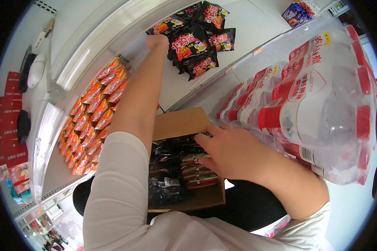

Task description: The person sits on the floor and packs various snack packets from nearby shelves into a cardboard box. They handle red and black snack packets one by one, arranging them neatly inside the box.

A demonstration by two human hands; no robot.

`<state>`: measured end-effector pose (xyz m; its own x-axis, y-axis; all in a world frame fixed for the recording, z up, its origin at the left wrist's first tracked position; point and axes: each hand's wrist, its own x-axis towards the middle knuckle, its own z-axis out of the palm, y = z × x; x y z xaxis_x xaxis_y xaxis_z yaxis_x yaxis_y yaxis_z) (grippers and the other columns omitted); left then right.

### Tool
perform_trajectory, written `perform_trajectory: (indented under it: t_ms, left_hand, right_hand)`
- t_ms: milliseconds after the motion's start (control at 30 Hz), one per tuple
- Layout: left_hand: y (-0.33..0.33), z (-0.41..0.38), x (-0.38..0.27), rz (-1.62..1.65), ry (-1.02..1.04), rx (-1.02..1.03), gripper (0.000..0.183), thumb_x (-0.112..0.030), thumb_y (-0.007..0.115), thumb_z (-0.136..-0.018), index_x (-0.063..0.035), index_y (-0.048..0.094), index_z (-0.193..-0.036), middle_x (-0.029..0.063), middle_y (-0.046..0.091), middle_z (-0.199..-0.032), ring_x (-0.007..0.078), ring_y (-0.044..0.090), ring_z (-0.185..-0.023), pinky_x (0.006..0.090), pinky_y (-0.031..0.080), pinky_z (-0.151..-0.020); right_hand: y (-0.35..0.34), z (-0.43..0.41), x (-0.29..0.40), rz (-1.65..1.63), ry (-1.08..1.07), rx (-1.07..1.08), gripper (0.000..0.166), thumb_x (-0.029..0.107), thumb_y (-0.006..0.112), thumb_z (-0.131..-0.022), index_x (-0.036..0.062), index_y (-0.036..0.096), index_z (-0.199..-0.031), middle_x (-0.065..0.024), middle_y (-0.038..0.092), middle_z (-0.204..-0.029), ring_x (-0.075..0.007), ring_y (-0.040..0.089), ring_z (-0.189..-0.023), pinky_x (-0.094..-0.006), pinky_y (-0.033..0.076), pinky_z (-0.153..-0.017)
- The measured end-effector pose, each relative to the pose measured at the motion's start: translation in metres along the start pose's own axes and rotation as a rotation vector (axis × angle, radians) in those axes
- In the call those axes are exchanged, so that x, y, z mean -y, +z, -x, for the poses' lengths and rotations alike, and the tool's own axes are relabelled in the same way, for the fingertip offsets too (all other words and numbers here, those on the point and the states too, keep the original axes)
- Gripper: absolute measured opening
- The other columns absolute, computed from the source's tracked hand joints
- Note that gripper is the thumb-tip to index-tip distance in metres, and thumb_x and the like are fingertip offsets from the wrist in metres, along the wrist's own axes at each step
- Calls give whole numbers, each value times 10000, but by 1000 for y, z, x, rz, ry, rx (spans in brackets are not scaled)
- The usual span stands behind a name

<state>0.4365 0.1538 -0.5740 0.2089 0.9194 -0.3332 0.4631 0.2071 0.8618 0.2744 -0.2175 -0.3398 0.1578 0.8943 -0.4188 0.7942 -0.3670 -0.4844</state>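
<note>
My left hand reaches far out over a white shelf. Its thumb lies over the edge of a black snack packet, the other fingers being mostly hidden. That packet is part of a loose heap of black printed packets. Close to my body, an open cardboard box holds dark packets and a stack of packets seen edge-on. Over the box's right side hovers my right hand, fingers apart and nothing in them. Some of its fingertips are by the raised flap; contact is unclear.
Tight rows of orange packets fill the shelf at left. Shrink-wrapped water bottles with red caps crowd my right arm. A blue packet lies far right on the shelf. Red boxes stand at the far left, beyond a curved white rail.
</note>
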Motion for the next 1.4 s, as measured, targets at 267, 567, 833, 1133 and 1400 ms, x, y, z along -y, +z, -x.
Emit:
perform_trajectory:
  t_ms: [267,567,833,1133,1400]
  left_hand:
    - [-45,2,-1,120,-300,328,293,-308,586,-1015,-105,581,-1227,127,638,-1122,298,633,-1047,519,554,-804]
    - [-7,-29,32,-206,-16,52,364,-240,551,-1004,5,532,-1273,269,665,-1180,397,689,-1044,547,563,-902]
    - [-10,56,11,-324,165,-86,434,-269,491,-1069,95,431,-1297,361,665,-1203,494,681,-1116,551,547,-960]
    - [-9,36,-10,-308,263,-84,433,-308,484,-1090,80,665,-1158,305,703,-1159,439,716,-1056,498,566,-881]
    - [-89,72,-62,353,208,152,332,-183,485,-1082,47,677,-1225,197,719,-1154,305,744,-935,442,626,-823]
  right_hand:
    - [-4,-11,5,-3,-57,73,433,345,732,-927,48,668,-1235,-201,669,-1144,-420,679,-1062,-511,563,-888]
    - [8,-17,13,167,-83,73,425,360,730,-929,81,677,-1246,-213,635,-1210,-408,677,-1078,-494,575,-871]
    - [13,-12,9,148,-61,30,413,352,730,-932,84,675,-1241,-229,609,-1250,-412,667,-1088,-490,574,-862]
    - [10,-14,4,106,-40,84,444,372,716,-936,84,666,-1269,-199,631,-1242,-404,674,-1104,-513,585,-879]
    - [6,-28,-12,22,17,126,469,424,668,-963,71,678,-1271,-221,653,-1280,-419,686,-1084,-520,571,-877]
